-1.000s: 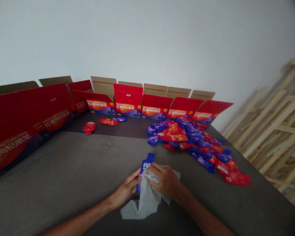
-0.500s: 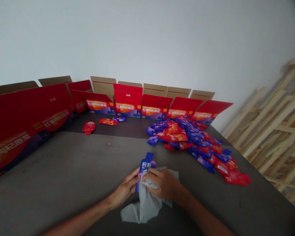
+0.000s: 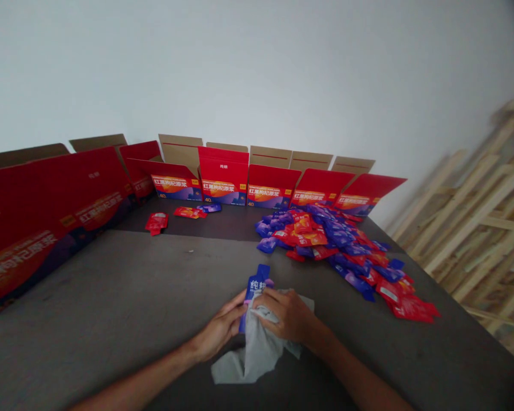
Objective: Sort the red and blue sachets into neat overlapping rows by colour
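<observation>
A blue sachet (image 3: pixel 257 281) with white lettering is held upright over the near middle of the table. My left hand (image 3: pixel 221 331) grips it by its left side, fingers partly hidden behind it. My right hand (image 3: pixel 288 314) is closed on a grey cloth (image 3: pixel 253 358) and presses it against the front of the sachet. The cloth's loose end hangs down below both hands and covers the sachet's lower part.
A pile of blue and red sachets (image 3: pixel 321 234) lies at the right of the table (image 3: pixel 124 297). A few more sachets (image 3: pixel 190 212) lie at the back left. Open red cartons (image 3: pixel 223 182) line the back, with larger ones (image 3: pixel 47 217) at left. Wooden slats (image 3: pixel 475 228) stand at the right.
Both hands, with the sachet and cloth, have shifted very slightly to the right. My right hand's grip on the cloth and my left hand's grip on the sachet look the same.
</observation>
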Motion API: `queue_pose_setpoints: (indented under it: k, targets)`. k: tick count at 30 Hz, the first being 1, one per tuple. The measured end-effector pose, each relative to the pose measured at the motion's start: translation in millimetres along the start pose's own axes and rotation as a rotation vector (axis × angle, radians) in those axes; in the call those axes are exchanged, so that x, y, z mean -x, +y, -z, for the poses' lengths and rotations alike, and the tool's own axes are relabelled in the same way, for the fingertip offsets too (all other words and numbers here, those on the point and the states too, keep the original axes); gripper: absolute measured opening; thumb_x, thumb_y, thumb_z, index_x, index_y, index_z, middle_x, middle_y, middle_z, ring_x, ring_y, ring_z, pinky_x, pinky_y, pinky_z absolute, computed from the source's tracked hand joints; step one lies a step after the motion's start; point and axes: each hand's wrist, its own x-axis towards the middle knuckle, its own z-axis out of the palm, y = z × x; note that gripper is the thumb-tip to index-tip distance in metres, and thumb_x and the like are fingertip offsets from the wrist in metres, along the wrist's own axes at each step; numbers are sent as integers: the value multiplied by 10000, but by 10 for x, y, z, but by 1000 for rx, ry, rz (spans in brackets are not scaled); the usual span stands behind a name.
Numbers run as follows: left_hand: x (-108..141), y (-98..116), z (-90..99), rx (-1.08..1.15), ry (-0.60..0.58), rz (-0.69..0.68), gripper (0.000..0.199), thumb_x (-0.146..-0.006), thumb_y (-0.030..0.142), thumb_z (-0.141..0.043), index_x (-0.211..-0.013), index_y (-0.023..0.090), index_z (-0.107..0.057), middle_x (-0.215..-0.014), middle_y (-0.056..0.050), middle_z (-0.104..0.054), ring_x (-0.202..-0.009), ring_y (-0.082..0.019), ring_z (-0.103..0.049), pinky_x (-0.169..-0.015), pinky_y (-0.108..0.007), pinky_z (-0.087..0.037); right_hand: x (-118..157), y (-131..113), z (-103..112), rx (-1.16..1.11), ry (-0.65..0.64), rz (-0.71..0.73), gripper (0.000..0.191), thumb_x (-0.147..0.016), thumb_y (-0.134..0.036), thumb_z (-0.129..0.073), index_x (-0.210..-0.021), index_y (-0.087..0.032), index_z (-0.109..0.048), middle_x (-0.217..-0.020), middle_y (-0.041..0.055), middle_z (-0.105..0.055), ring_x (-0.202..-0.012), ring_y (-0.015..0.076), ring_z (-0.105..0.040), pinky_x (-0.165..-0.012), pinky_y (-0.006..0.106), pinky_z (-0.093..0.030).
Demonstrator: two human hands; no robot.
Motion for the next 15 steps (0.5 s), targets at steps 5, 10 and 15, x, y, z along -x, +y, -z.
queue_pose_setpoints:
  k: [5,10,15]
  targets:
    - [-200,212,-26,-47,138,-61,534,-889,305,-729,-1401,230,-598,-1250,-84,-724,-1038,-205,-708,-876,-282,-554,22,-110,-59,-6,-149,86,258,-933,-358,-702,-1173,-282,-647,-1087,-8,-711,-841,179,-687,-680,274,-444]
    - [-952,673,-310,-275,195,-97,342,-961,151,-555,-1293,185,-630,-1064,-66,-742,-795,-118,-689,-752,-238,-572,27,-150,-124,-18,-240,59,289,-955,-383,-677,-1228,-300,-632,-1138,-11,-697,-867,173,-680,-726,272,-444]
    - [-2135,989,-724,-366,187,-154,278,-957,213,-648,-1228,148,-633,-1070,-74,-699,-835,-150,-675,-767,-311,-586,30,-148,-159,-14,-245,40,287,-986,-400,-639,-1250,-287,-619,-1179,9,-687,-934,178,-679,-761,266,-459]
